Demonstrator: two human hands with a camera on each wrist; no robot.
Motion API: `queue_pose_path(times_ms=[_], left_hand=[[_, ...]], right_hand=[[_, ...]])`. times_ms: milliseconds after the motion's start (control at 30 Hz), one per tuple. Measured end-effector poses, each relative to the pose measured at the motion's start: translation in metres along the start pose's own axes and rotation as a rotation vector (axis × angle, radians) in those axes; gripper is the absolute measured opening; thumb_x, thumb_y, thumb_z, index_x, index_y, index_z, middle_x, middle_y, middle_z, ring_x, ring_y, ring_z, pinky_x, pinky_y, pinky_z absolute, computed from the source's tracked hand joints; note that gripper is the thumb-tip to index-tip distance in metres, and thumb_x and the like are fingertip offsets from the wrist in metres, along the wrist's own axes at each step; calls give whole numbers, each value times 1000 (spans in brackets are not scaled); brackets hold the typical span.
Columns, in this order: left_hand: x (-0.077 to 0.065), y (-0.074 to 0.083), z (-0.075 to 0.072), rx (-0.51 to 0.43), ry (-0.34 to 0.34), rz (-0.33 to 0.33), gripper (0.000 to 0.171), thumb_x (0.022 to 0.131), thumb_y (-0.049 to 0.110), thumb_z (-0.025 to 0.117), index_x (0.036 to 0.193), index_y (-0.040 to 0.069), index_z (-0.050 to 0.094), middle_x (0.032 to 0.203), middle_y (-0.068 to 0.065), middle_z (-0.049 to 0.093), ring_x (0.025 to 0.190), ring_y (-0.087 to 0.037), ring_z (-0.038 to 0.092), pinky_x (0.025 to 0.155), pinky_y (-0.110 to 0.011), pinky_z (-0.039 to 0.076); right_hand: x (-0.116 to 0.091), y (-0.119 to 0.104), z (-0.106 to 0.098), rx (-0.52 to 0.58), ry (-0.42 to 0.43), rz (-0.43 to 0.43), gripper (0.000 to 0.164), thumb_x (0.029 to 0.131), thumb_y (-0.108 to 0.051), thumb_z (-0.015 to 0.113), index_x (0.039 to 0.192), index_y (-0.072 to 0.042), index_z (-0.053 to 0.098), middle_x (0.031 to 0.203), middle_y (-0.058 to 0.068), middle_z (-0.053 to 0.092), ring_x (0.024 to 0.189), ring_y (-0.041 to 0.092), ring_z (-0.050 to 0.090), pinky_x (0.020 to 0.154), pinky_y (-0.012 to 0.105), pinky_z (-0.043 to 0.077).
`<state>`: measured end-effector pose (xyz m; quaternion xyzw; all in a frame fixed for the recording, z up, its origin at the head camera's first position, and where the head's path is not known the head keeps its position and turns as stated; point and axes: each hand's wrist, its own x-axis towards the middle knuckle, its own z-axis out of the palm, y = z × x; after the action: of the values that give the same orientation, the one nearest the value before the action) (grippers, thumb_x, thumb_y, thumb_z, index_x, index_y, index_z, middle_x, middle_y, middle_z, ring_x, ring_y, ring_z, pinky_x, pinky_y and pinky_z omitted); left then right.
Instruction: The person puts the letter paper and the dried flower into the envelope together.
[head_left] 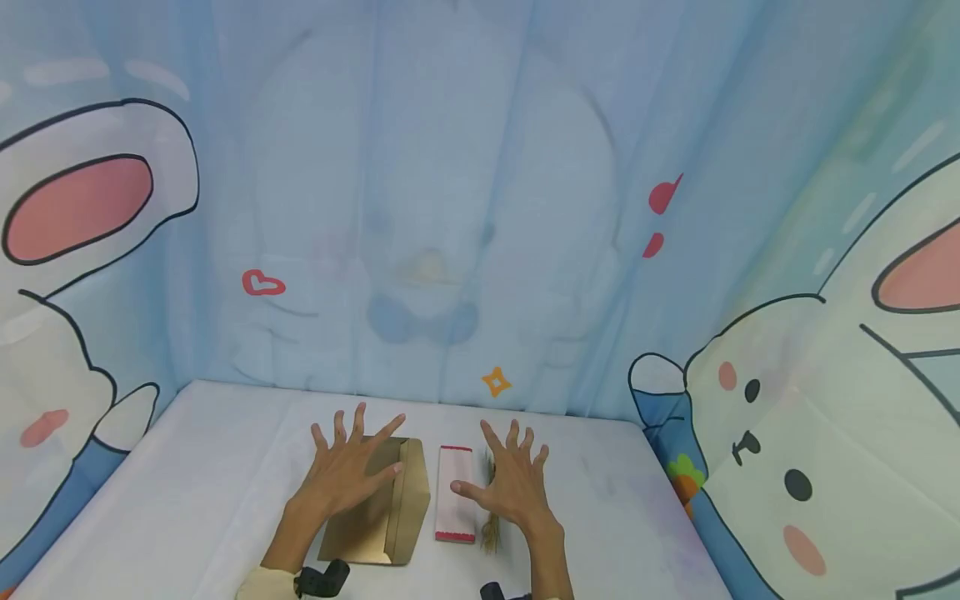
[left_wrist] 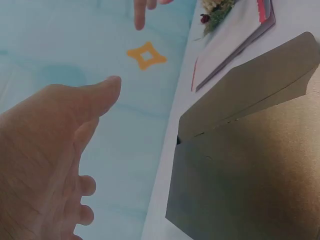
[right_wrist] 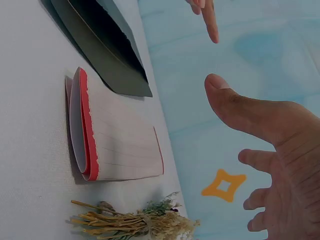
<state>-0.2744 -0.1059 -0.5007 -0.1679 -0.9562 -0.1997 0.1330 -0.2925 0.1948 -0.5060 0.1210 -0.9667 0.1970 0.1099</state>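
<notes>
My left hand point(head_left: 347, 471) hovers with spread fingers over a gold envelope point(head_left: 408, 500), whose flap is unfolded toward the right. To the right of the envelope lies a folded sheet of lined paper point(head_left: 454, 508) with red edges. My right hand point(head_left: 513, 483) is held above a small bunch of dried flowers point(head_left: 491, 533), its thumb reaching over the paper in the head view. In the right wrist view the paper point(right_wrist: 120, 140) shows its fold, and the tied dried stems point(right_wrist: 135, 221) lie beside it. Neither hand holds anything.
A white cloth covers the table point(head_left: 600, 500). Behind it hangs a blue curtain point(head_left: 450, 208) with printed rabbits, and its printed sides flank the table left and right. Dark wrist cameras point(head_left: 322, 577) sit on both wrists.
</notes>
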Motion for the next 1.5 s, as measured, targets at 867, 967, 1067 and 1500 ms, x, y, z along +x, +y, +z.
queue_pose_path(times_ms=[867, 967, 1067, 1500], left_hand=[[-38, 2, 32, -237, -200, -81, 53, 106, 41, 69, 156, 25, 59, 168, -44, 33, 145, -82, 31, 109, -95, 29], [-41, 0, 35, -245, -204, -89, 54, 104, 38, 73, 155, 23, 60, 168, -44, 34, 145, -82, 30, 111, -93, 31], [-42, -1, 37, -234, -202, -95, 58, 102, 36, 76, 156, 21, 60, 167, -44, 34, 145, -82, 28, 114, -89, 34], [-43, -4, 42, -268, -175, -114, 61, 101, 31, 78, 157, 20, 57, 166, -43, 37, 146, -82, 28, 111, -85, 42]], right_hand=[[-10, -45, 43, 73, 117, 302, 28, 89, -16, 89, 85, 3, 68, 70, 10, 62, 65, 23, 56, 62, 43, 45], [-10, -52, 52, 93, 155, 327, 27, 85, -11, 90, 85, 5, 68, 73, 13, 63, 67, 26, 59, 64, 48, 48], [-10, -56, 58, 135, 188, 359, 26, 83, -6, 90, 84, 5, 67, 73, 13, 62, 68, 26, 59, 62, 46, 47], [-7, -52, 62, 302, 309, 491, 10, 91, 4, 75, 84, 7, 70, 77, 20, 71, 69, 32, 67, 61, 48, 55]])
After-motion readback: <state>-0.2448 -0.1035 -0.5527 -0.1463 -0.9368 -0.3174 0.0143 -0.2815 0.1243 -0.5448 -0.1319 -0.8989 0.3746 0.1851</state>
